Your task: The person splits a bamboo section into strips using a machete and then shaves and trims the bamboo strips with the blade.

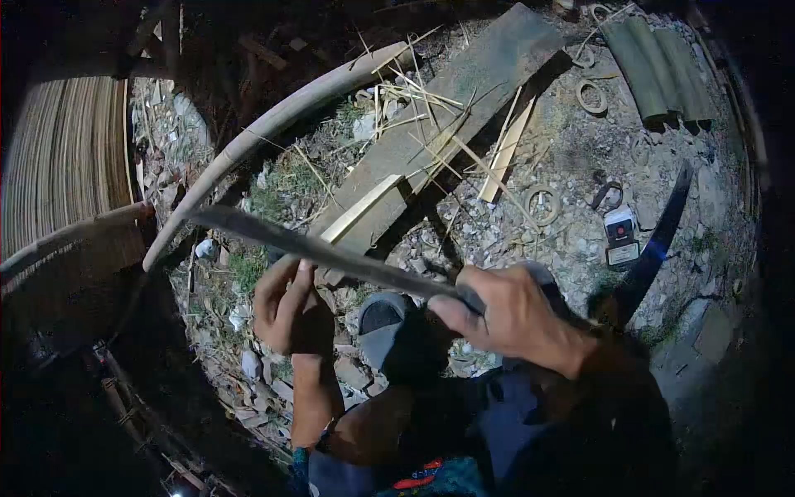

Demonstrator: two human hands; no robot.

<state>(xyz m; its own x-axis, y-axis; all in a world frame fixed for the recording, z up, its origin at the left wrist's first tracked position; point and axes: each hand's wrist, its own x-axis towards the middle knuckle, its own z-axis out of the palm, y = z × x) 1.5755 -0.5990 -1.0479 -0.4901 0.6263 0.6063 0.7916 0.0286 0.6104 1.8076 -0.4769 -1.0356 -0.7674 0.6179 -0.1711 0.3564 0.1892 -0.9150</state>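
Observation:
My right hand point(517, 319) is closed around the handle end of a long machete point(331, 258), whose dark blade points to the left across my view. Below the middle of the blade is my left hand point(286, 306). Its fingers are bent and apart, with one fingertip at the blade's lower edge; whether it presses on the metal I cannot tell. Behind the blade, a pale split bamboo strip point(362, 209) lies on a wide wooden plank point(447, 108). Thin bamboo slivers point(422, 99) are scattered over the plank.
A curved bamboo pole point(277, 124) lies left of the plank, near stacked strips point(70, 157). Bamboo sections point(646, 66) and tape rolls point(542, 205) are on the rubble. A small black-and-white box point(620, 236) is beside a dark curved blade-like piece point(658, 240). A shoe point(383, 327) shows below.

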